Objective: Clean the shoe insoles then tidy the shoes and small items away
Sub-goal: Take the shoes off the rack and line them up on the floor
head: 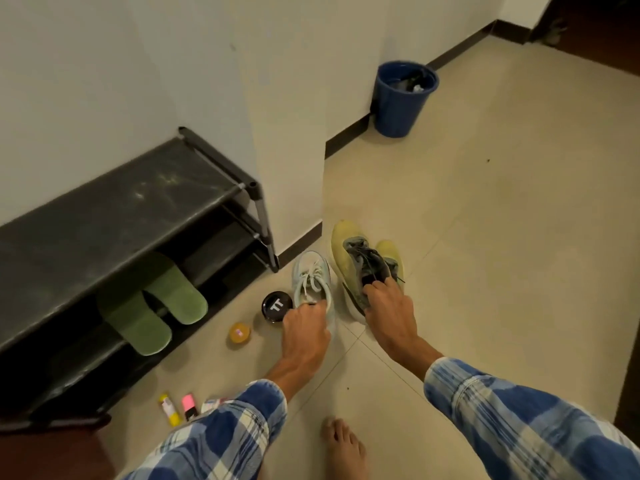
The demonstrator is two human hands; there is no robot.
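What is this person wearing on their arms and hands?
Both arms are in long sleeves with a blue, white and cream check. The left sleeve and right sleeve end above the wrists. The left hand and right hand are bare: no gloves, and no ring, watch or bracelet shows.

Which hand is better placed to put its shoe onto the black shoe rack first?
Probably the left hand: it grips the white lace-up sneaker close to the black shoe rack. The right hand holds the yellow-and-grey sneakers farther away.
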